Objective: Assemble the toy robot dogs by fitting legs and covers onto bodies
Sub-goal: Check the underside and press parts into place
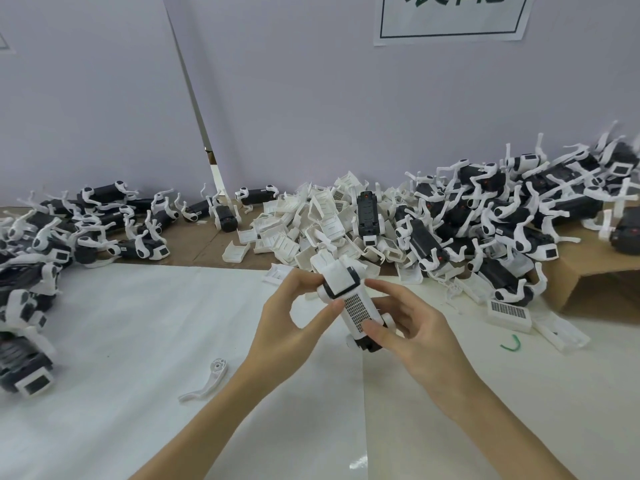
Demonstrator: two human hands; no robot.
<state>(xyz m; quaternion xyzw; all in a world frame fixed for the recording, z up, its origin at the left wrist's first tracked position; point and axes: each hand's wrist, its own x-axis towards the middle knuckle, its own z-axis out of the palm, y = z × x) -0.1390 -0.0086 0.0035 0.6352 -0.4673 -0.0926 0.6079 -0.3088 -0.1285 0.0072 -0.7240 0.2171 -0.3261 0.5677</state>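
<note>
Dog: one, held above the desk between your two hands.
Left hand: fingers pinch its head end.
Right hand: fingers curl round its body.
Loose leg: one, lying on the desk.
Covers: heaped behind, too many to count.
Green tie: one, at right.
</note>
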